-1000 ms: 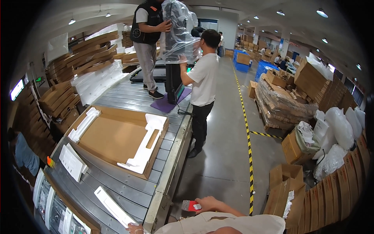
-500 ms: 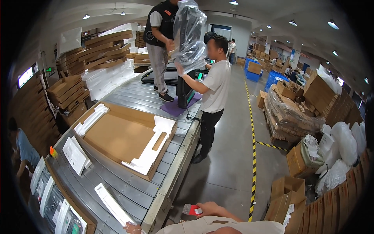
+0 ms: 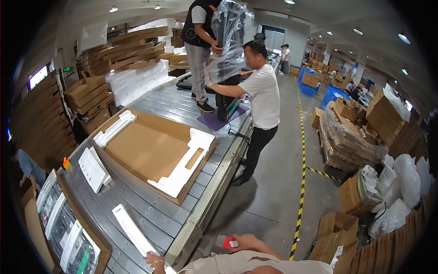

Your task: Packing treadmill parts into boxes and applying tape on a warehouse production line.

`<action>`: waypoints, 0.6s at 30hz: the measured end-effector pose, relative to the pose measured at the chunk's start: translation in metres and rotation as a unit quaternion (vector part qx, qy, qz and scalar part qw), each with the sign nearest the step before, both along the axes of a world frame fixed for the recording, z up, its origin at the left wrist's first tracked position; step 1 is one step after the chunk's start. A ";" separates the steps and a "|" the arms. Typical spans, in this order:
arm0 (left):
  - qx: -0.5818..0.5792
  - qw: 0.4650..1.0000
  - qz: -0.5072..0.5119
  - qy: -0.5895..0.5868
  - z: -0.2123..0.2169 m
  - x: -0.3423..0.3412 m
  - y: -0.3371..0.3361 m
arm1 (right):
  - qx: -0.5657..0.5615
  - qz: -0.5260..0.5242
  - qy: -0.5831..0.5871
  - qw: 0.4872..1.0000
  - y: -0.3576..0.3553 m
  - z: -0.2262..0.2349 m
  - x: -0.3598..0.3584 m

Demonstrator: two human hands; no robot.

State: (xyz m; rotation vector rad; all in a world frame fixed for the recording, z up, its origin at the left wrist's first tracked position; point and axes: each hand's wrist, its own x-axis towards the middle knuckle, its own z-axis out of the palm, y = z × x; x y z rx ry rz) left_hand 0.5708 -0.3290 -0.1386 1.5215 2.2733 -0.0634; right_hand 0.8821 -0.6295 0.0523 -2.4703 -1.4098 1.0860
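The right hand (image 3: 248,240) gripped a red-and-grey tape dispenser (image 3: 226,242) near the conveyor's (image 3: 182,109) right edge, while the left hand's (image 3: 154,261) fingers rested curled on a white foam strip (image 3: 132,230).

Our own body at the lower edge

We wear a pale beige, short-sleeved top; our left hand (image 3: 154,260) carries a thin bracelet at the wrist, our right hand (image 3: 248,241) is bare and ringless.

- 2 people (image 3: 262,98) at the plastic-wrapped item (image 3: 228,34), 1 on the conveyor (image 3: 150,208)
- 1 open carton (image 3: 150,153) w/ 2 foam inserts (image 3: 182,166)
- approx. 2 loose foam pcs (image 3: 93,169)
- 1 red-grey tool (image 3: 226,242)
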 end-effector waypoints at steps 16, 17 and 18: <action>0.003 1.000 0.010 0.005 -0.006 -0.007 0.001 | 0.002 0.011 0.002 1.000 0.005 -0.003 -0.001; 0.003 1.000 0.011 0.006 -0.007 -0.007 0.002 | 0.006 0.010 -0.001 1.000 0.006 -0.001 -0.002; 0.004 1.000 0.013 0.004 -0.008 -0.006 0.002 | 0.005 0.010 0.000 1.000 0.006 0.000 -0.002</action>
